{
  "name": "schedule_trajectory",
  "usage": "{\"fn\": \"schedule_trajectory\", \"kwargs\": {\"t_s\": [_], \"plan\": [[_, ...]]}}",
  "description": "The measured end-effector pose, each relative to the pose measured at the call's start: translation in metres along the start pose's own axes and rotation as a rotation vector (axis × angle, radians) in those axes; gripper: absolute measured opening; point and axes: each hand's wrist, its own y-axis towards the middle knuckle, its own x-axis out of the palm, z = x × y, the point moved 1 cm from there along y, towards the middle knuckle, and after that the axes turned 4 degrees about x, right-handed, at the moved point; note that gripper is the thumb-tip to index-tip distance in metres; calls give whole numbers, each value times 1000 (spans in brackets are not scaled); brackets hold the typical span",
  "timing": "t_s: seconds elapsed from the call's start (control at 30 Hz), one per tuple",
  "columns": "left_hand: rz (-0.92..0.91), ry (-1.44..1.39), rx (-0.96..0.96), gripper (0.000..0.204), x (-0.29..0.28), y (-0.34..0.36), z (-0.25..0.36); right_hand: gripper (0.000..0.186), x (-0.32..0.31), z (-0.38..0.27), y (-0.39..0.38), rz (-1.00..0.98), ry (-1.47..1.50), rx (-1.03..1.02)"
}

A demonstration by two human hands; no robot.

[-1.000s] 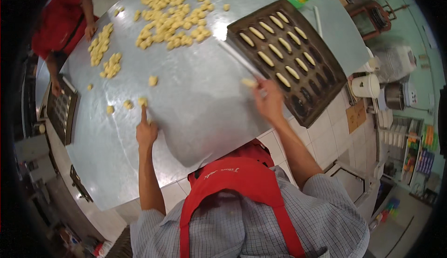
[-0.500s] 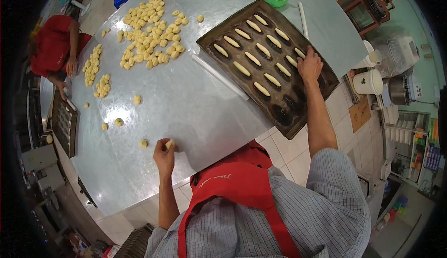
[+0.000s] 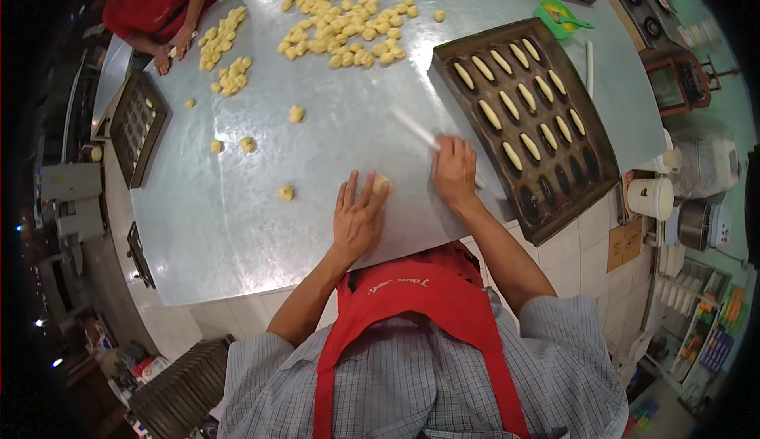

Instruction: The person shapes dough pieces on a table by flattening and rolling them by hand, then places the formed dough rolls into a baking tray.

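Observation:
My left hand (image 3: 358, 221) is spread over the table with its fingers apart, its fingertips at a flattened piece of yellow dough (image 3: 383, 183). Just right of it, my right hand (image 3: 454, 171) is closed around a thin white rolling pin (image 3: 413, 128), blurred by motion and held above or on the tabletop. Beyond the right hand lies a dark baking tray (image 3: 576, 209) with rows of slim, pale dough sticks (image 3: 512, 155) in its hollows; several hollows nearest me hold none. Left of my hands, a few single dough balls (image 3: 286, 193) sit apart on the metal table (image 3: 237, 233).
A big heap of dough balls (image 3: 348, 31) covers the table's far middle. A green bowl (image 3: 559, 19) with a brush and another white rod (image 3: 590, 71) lie beyond the tray. At the far left, a co-worker in red (image 3: 158, 0) works beside a second tray (image 3: 136, 130).
My right hand has left the tray and taken hold of the rolling pin. My left hand has let go of the dough piece and spread out at it. The whole view has shifted.

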Motion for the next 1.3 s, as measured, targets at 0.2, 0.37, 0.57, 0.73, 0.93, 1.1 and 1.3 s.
{"fn": "schedule_trajectory", "kwargs": {"t_s": [0.2, 0.37, 0.57, 0.73, 0.93, 1.1, 1.3], "plan": [[72, -65, -161, 78, 0, 45, -42, 34, 23, -36, -31, -51, 203, -650], [149, 161, -128, 79, -13, 72, -65, 48, 14, -68, -4, 123, 281, -439], [-126, -73, -3, 77, -5, -36, 2, 43, 18, -25, -86, -211, 289, -350], [-104, -359, -21, 66, 8, -29, 5, 36, 9, -31, -29, -89, 182, -17], [290, -69, -208, 62, 8, 13, 4, 48, 25, -66, -44, -21, 36, -483], [158, -132, -29, 59, -1, -45, 31, 36, 15, -46, -85, -24, -20, -617], [243, -367, -199, 41, -11, -41, 2, 29, 53, -116, 5, -466, 25, -358]]}}
